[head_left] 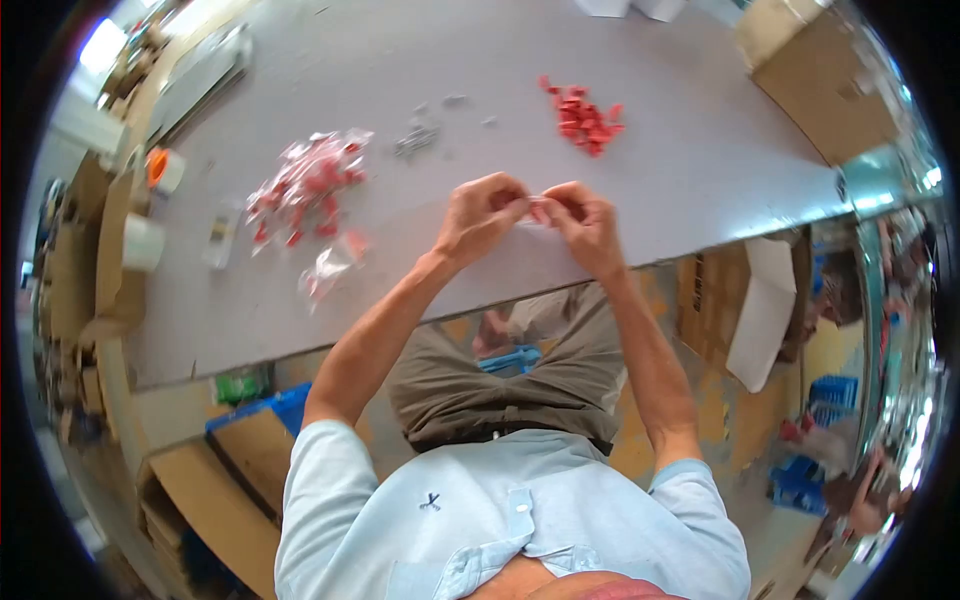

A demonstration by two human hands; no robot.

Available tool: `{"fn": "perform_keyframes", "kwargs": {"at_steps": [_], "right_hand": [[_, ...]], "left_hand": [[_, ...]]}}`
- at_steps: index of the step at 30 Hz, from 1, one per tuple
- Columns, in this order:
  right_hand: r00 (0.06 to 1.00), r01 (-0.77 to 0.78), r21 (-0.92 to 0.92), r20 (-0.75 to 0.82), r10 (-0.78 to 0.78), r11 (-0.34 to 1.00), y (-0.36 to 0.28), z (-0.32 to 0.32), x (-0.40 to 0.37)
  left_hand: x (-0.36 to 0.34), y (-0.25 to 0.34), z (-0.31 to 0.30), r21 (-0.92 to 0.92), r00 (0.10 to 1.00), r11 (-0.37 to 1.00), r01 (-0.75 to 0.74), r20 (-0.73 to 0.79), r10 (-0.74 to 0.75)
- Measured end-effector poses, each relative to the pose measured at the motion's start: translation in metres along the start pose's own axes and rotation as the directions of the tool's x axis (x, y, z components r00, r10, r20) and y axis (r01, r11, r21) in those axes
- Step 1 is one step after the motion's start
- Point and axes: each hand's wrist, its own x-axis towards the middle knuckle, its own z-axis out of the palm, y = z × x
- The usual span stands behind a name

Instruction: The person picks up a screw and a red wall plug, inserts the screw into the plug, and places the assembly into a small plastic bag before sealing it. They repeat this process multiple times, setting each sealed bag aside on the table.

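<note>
My left hand (482, 214) and my right hand (585, 225) meet above the table near its front edge. Between their pinched fingertips is a small red piece (538, 210), with a bit of clear plastic bag (534, 223) seemingly around it. The fingers partly hide both. Beyond my right hand lies a pile of loose red pieces (585, 120). To the left is a heap of red pieces in clear bags (312, 180), and a few more bagged pieces (330, 265) lie nearer me. Small grey parts (416, 138) are scattered behind my left hand.
The grey table (450, 50) ends just before my lap. A cardboard box (825, 85) stands at the back right. Tape rolls (163, 170) and a small clear packet (220, 238) are at the left. Open cartons (225, 470) sit on the floor to the left.
</note>
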Motion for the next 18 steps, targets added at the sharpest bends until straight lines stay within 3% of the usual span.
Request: {"fn": "perform_keyframes", "kwargs": {"at_steps": [4,5,8,9,16,18], "right_hand": [[1.0,0.021,0.105,-0.025,-0.018,0.994,-0.001,0.003,-0.003],[1.0,-0.005,0.252,0.009,0.003,0.968,0.009,0.004,-0.002],[0.975,0.215,-0.052,-0.05,-0.217,0.975,0.007,0.004,-0.002],[0.971,0.219,-0.074,-0.08,-0.225,0.973,0.005,0.0,-0.003],[0.981,0.193,-0.057,-0.006,-0.194,0.98,0.004,-0.002,-0.009],[0.962,0.274,-0.068,0.001,-0.274,0.959,0.005,-0.002,-0.01]], "left_hand": [[0.0,0.005,0.001,0.007,0.998,0.998,0.065,0.015,-0.065],[0.002,-0.002,0.002,-0.069,0.998,0.996,0.064,0.03,-0.062],[-0.004,0.02,0.014,-0.258,0.997,0.963,0.074,0.051,-0.063],[-0.003,0.018,0.015,-0.263,0.996,0.963,0.061,0.081,-0.04],[-0.001,0.01,0.002,-0.017,0.994,0.998,0.056,0.099,-0.054],[-0.002,0.009,0.0,0.019,0.992,0.999,0.049,0.115,-0.051]]}}
